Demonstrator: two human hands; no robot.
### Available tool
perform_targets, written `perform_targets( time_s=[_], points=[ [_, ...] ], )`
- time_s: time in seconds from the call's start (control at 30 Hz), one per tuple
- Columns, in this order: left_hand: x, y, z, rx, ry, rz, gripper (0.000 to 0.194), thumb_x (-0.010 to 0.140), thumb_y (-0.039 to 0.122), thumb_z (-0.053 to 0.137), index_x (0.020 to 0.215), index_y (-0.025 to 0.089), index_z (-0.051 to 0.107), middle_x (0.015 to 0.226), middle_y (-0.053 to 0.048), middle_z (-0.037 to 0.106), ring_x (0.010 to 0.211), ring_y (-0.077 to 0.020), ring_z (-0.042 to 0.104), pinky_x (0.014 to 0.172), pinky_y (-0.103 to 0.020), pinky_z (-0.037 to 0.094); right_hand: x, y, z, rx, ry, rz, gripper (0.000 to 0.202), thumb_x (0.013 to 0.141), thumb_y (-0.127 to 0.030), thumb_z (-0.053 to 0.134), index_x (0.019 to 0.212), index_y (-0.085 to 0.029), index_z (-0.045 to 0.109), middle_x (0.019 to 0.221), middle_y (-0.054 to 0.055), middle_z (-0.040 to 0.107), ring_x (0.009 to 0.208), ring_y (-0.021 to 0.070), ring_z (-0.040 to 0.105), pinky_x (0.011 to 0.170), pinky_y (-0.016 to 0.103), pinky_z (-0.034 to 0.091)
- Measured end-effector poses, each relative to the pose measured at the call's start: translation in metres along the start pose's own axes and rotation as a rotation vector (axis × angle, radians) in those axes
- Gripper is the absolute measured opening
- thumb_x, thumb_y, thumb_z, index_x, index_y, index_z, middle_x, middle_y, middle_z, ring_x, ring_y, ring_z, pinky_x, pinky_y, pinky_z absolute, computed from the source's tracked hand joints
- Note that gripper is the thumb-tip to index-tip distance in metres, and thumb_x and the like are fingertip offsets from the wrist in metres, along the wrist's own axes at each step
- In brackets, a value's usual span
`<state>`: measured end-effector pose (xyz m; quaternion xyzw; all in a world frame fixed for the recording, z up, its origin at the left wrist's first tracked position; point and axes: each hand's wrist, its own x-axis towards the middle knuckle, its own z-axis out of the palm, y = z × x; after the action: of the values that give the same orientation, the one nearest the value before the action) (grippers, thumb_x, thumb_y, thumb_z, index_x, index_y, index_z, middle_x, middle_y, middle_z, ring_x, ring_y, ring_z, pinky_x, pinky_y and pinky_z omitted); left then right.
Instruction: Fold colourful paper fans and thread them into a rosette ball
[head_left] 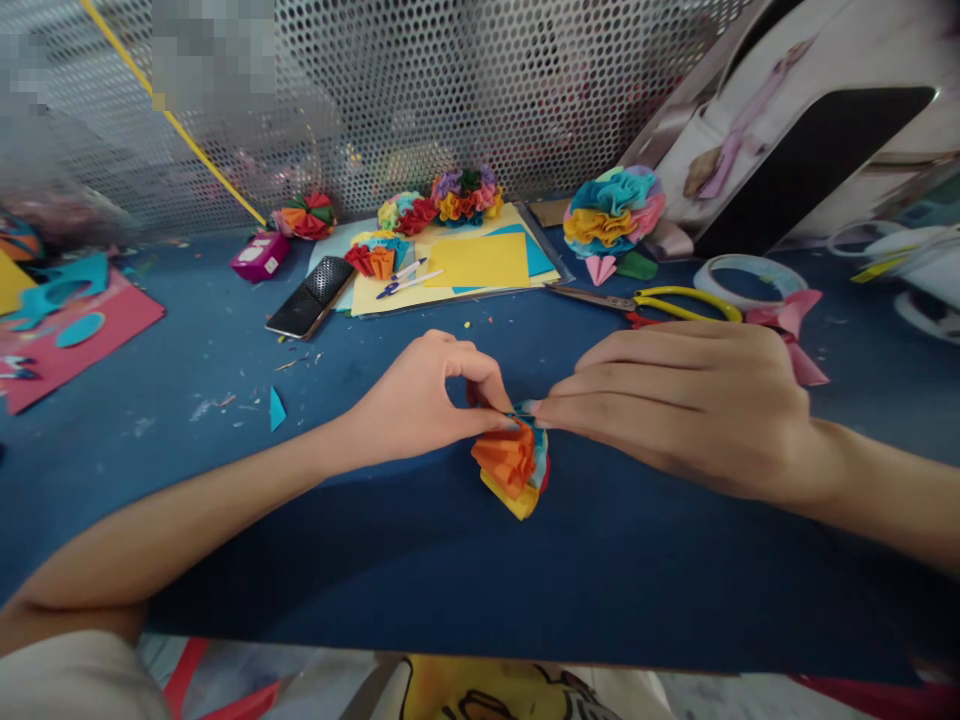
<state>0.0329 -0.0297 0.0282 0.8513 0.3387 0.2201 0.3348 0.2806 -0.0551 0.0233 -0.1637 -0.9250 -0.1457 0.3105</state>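
A small pleated paper flower (pixel 508 460) in orange, yellow and blue, with a bit of red, is held just over the near part of the blue table. My left hand (pixel 427 395) pinches its upper left edge between thumb and forefinger. On the other side, my right hand (pixel 682 400) grips the blue upper edge with its fingertips, the fingers pressed together. The two sets of fingertips nearly meet at the top of the flower, and they hide the folds there. Its orange and yellow layers fan out downward.
Behind my hands lie scissors (pixel 686 300), a tape roll (pixel 750 280), a pink ribbon bow (pixel 791 330), a phone (pixel 311 297) and yellow paper (pixel 480 258) with pens. Finished paper flowers (pixel 615 212) stand along the perforated metal panel (pixel 525 90). A black tablet-like slab (pixel 817 170) leans at right.
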Motion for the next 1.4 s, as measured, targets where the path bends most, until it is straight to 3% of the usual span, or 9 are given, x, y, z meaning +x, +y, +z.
perform_targets(
  time_s=[0.2,0.4,0.6,0.7,0.83,0.93,1.07,1.2,1.4],
  points=[
    [0.000,-0.002,0.002,-0.101,-0.005,-0.041,0.013,0.078,0.016,0.081,0.067,0.018,0.074,0.068,0.001,0.075,0.066,-0.0127,0.065,0.069,-0.026,0.049,0.002,0.001,0.007,0.103,-0.010,0.075,0.009,0.097,-0.012,0.067,0.101,-0.019,0.072,0.089,0.001,0.081,0.083,0.0188,0.072,0.068,0.032,0.054],
    [0.004,-0.007,0.002,-0.264,-0.039,-0.101,0.011,0.077,0.013,0.079,0.068,0.015,0.073,0.065,0.001,0.073,0.061,-0.0098,0.062,0.059,-0.021,0.047,0.006,0.000,0.017,0.279,-0.013,0.211,0.010,0.100,-0.018,0.064,0.094,-0.016,0.072,0.082,0.004,0.076,0.074,0.0174,0.067,0.067,0.030,0.051],
    [0.004,-0.008,0.004,-0.292,-0.010,-0.096,0.012,0.075,0.008,0.077,0.068,0.014,0.069,0.063,0.003,0.068,0.061,-0.0080,0.059,0.058,-0.019,0.043,0.011,-0.006,0.019,0.119,-0.213,0.261,0.029,0.108,-0.030,0.047,0.094,-0.018,0.068,0.085,0.006,0.070,0.077,0.0199,0.064,0.066,0.030,0.044],
    [0.002,-0.007,0.007,-0.244,0.039,-0.058,0.016,0.073,0.003,0.076,0.070,0.014,0.065,0.065,0.006,0.064,0.062,-0.0070,0.058,0.059,-0.018,0.043,0.012,-0.008,0.022,0.114,-0.257,0.265,0.027,0.108,-0.028,0.046,0.093,-0.017,0.066,0.086,0.007,0.067,0.079,0.0207,0.064,0.065,0.030,0.043],
    [-0.001,-0.007,0.008,-0.175,0.090,0.006,0.021,0.075,0.007,0.080,0.078,0.016,0.061,0.069,0.007,0.063,0.065,-0.0079,0.058,0.062,-0.019,0.044,0.014,-0.010,0.025,0.157,-0.234,0.297,0.021,0.104,-0.019,0.049,0.089,-0.018,0.064,0.085,0.005,0.067,0.080,0.0193,0.064,0.064,0.029,0.041],
    [-0.002,-0.008,0.004,-0.123,0.036,0.039,0.016,0.078,0.012,0.081,0.080,0.016,0.066,0.077,0.004,0.070,0.072,-0.0100,0.063,0.069,-0.021,0.047,0.015,-0.010,0.025,0.152,-0.186,0.295,0.019,0.103,-0.016,0.052,0.088,-0.019,0.064,0.084,0.004,0.068,0.079,0.0182,0.063,0.064,0.029,0.041],
    [-0.001,-0.009,-0.004,-0.128,-0.065,0.023,0.002,0.083,0.014,0.077,0.082,0.016,0.077,0.084,-0.001,0.078,0.079,-0.0133,0.070,0.077,-0.024,0.051,0.013,-0.010,0.023,-0.024,-0.118,0.143,0.018,0.102,-0.015,0.054,0.090,-0.018,0.067,0.084,0.004,0.071,0.076,0.0177,0.059,0.063,0.030,0.039],
    [-0.001,-0.011,-0.004,-0.134,-0.025,-0.004,0.012,0.080,0.006,0.073,0.079,0.016,0.080,0.081,0.000,0.079,0.076,-0.0134,0.071,0.076,-0.024,0.053,0.012,-0.010,0.021,-0.240,-0.085,-0.030,0.024,0.102,-0.008,0.050,0.093,-0.019,0.069,0.084,0.003,0.073,0.074,0.0178,0.056,0.060,0.032,0.034],
    [-0.001,-0.012,0.000,-0.152,0.004,-0.011,0.013,0.073,0.003,0.075,0.070,0.016,0.077,0.070,0.002,0.076,0.068,-0.0111,0.067,0.068,-0.022,0.050,0.015,-0.014,0.021,-0.112,-0.189,0.117,0.024,0.107,-0.025,0.050,0.093,-0.016,0.068,0.086,0.007,0.069,0.078,0.0193,0.058,0.065,0.032,0.039]
  ],
)
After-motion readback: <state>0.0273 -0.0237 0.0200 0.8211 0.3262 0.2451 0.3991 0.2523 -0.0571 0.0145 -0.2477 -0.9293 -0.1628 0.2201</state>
